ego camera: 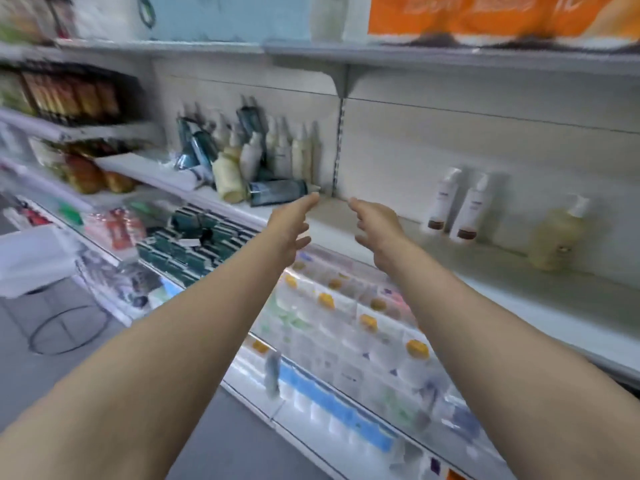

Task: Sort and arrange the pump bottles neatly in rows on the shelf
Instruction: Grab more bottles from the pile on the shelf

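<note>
- Left hand (292, 226) and right hand (375, 226): fingers spread, holding nothing, reaching side by side.
- Toppled dark-teal plastic pump bottle (277, 192): just beyond left fingertips; best grasped mid-body, stood upright.
- Jumbled cream and teal pump bottles (249, 150): far left on white shelf (502, 289).

Two white pump bottles (457, 206), one yellow pump bottle (557, 237), two hands (292, 226).

Orange packs (502, 15) overhead, brown bottles (72, 95) left

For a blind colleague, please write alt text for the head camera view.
Two empty hands, left hand and right hand, reach toward a store shelf. A jumbled bottle pile sits left; two white pump bottles and a yellow pump bottle stand right.
</note>
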